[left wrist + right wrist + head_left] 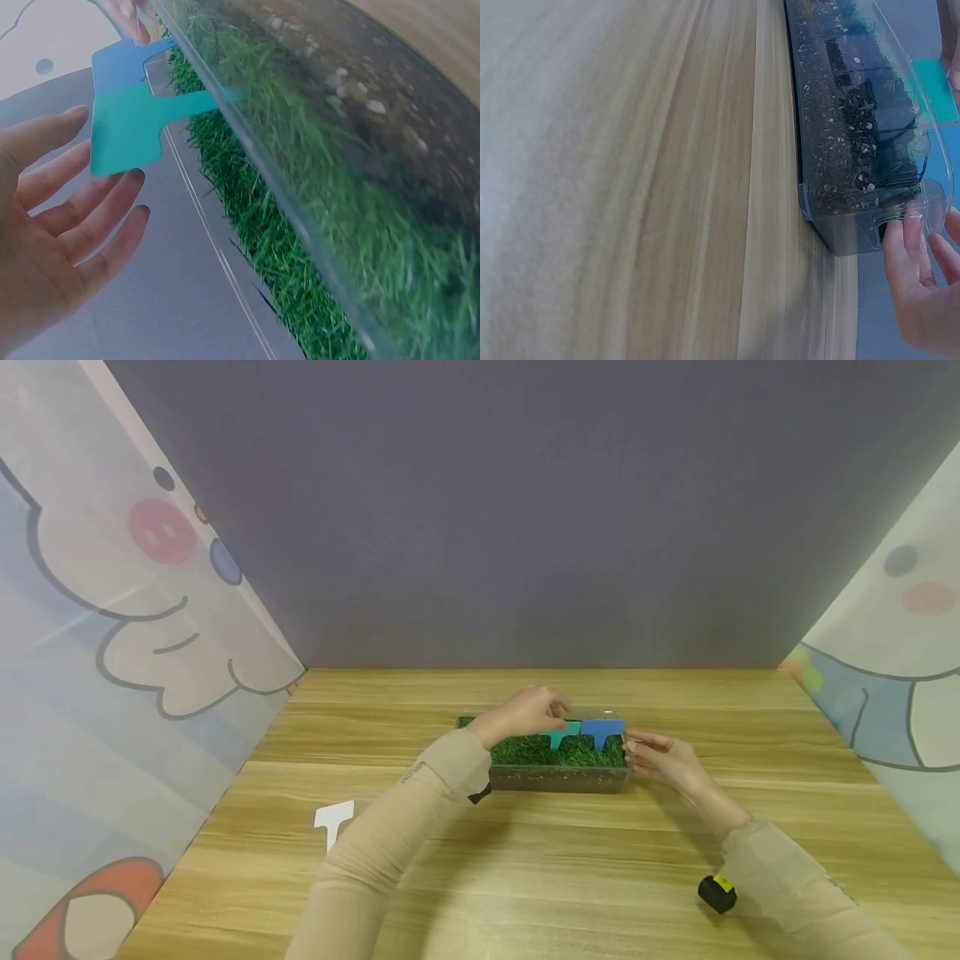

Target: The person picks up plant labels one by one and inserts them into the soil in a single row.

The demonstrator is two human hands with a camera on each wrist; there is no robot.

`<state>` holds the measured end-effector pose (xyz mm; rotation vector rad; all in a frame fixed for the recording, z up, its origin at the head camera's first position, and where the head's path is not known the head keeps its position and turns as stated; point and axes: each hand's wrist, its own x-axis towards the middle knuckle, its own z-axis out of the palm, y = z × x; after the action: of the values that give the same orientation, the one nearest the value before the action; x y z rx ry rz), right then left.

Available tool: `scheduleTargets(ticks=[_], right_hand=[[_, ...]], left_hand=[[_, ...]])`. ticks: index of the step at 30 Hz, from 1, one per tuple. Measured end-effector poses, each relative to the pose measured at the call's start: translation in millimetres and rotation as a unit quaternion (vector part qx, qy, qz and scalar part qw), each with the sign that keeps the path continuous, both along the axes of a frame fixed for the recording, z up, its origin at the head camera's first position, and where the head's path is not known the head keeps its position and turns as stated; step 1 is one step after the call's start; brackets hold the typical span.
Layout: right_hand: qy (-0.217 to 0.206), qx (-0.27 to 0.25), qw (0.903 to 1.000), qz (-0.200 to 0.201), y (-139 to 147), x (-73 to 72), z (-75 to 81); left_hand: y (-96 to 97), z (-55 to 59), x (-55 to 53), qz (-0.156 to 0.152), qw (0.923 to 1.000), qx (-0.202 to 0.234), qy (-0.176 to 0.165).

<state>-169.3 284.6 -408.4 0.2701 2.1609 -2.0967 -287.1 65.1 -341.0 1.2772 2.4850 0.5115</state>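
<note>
A long clear planter box holds dark soil and green grass. Upright in the grass, side by side, stand a teal T-shaped plant label and a blue one. My left hand is over the box by the teal label. In the left wrist view its thumb and fingers are spread loosely around the label's edge, not pinching it. At the box's right end is my right hand; in the right wrist view its fingertips touch the clear end wall, beside a handle slot.
A white T-shaped plant label lies on the wooden table at the left, partly behind my left sleeve. Near my right sleeve is a small black object with a yellow mark. A grey wall rises behind the table, with cartoon-printed side panels.
</note>
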Motion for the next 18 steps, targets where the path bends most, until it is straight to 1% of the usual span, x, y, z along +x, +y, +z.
scheduleTargets(ticks=[8,18], right_hand=[[0.001,0.016,0.9999,0.001,0,0.2,0.8],[0.003,-0.002,1.0,0.0,0,0.1,0.6]], left_hand=[[-11.3,0.6,-0.8,-0.004,1.0,0.002,0.006],[-29.4,5.8,3.1,-0.004,0.9996,-0.006,0.026]])
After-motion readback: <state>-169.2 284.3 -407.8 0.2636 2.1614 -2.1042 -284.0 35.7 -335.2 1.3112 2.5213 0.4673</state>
